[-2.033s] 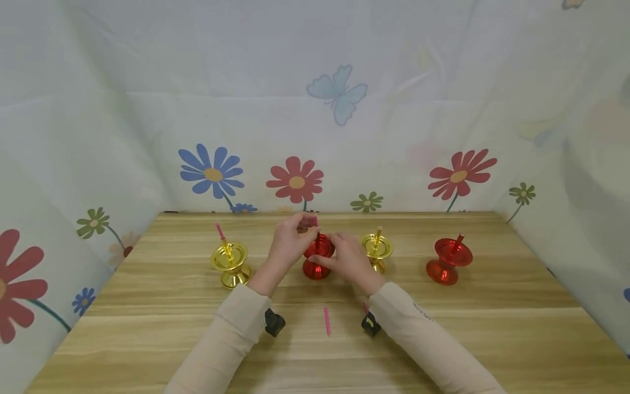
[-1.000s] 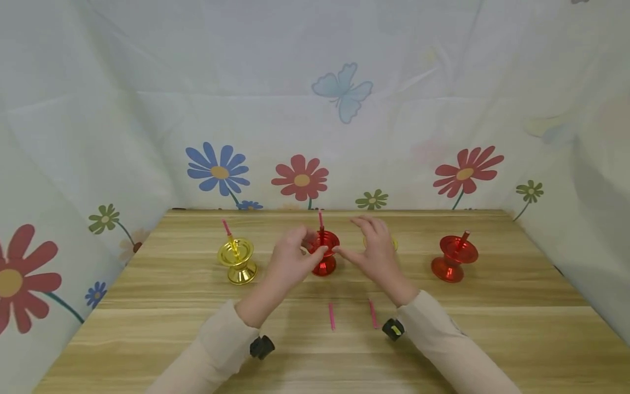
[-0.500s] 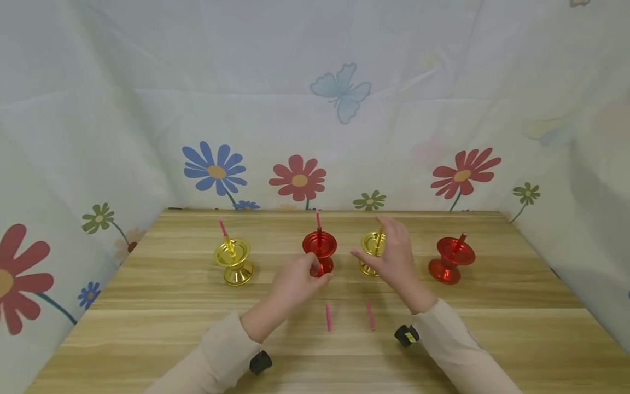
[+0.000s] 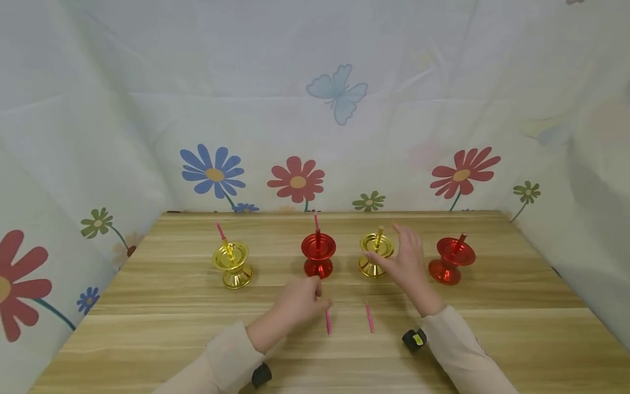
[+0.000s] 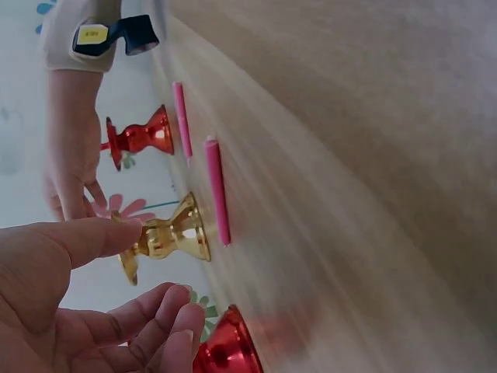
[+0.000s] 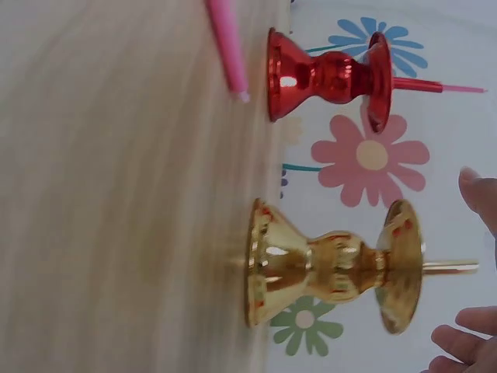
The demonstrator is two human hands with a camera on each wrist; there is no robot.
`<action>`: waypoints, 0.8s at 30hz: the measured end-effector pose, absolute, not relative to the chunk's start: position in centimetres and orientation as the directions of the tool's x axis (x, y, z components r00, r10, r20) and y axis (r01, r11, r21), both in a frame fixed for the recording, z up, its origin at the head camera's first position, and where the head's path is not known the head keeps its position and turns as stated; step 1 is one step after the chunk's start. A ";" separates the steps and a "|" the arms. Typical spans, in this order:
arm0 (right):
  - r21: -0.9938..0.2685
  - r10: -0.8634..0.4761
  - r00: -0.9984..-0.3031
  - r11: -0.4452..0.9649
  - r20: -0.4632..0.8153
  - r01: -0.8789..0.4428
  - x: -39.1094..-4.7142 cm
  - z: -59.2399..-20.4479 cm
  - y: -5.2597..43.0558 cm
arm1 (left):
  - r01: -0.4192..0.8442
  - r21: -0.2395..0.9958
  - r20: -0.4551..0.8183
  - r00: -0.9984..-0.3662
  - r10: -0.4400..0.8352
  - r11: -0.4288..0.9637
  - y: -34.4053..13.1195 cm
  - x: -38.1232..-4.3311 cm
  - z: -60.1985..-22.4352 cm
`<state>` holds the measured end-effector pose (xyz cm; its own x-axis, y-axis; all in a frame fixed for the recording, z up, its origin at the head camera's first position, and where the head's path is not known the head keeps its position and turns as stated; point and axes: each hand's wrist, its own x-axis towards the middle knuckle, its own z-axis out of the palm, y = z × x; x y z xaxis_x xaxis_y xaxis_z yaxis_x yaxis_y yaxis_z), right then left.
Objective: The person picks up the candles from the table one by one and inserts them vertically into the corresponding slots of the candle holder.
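My left hand [image 4: 297, 302] hovers by the near end of the row, its thumb tip overlapping the top of a pink candle [image 4: 328, 323] lying on the table. In the left wrist view its thumb and loosely curled fingers are apart with nothing between them. A second pink candle [image 4: 369, 317] lies to the right. My right hand [image 4: 407, 264] spreads thumb and fingers at the right side of a gold candle holder [image 4: 376, 268], whose tube [image 6: 450, 267] bears no candle. Behind my left hand stands a red candle holder [image 4: 318, 267] with a thin pink candle [image 4: 316, 220] upright in it.
At the left, another gold candle holder [image 4: 237, 276] carries a slightly tilted pink candle [image 4: 220, 230]. A second red candle holder [image 4: 445, 271] with a bare tube stands on the right. Flowered cloth [image 4: 256, 120] surrounds the wooden table [image 4: 162, 328] at the back and sides.
Both hands have left the middle red holder, where the left hand earlier held a pink candle that now stands there. Left came down toward the lying candle; right shifted right to the gold holder.
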<state>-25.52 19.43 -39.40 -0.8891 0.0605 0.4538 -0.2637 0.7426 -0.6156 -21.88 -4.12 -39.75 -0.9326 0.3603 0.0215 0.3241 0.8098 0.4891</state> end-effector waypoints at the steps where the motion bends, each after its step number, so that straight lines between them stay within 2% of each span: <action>1: -0.613 0.063 -0.891 0.748 0.449 -0.256 -25.6 -39.6 19.6 | 0.336 0.484 0.032 -0.929 0.368 0.808 -4.0 -21.8 -39.9; 12: -0.622 0.070 -0.950 0.770 0.304 -0.142 -26.5 -40.1 20.5 | 0.388 0.444 0.078 -0.915 0.396 0.808 -3.6 -21.5 -40.6; 18: -0.619 0.039 -0.967 0.775 0.251 -0.129 -27.0 -40.1 20.2 | 0.367 0.471 0.017 -0.913 0.408 0.802 -3.7 -21.5 -41.0; 24: -0.622 0.027 -0.962 0.768 0.270 -0.153 -27.0 -40.6 20.2 | 0.348 0.485 -0.051 -0.904 0.424 0.802 -3.6 -21.5 -41.3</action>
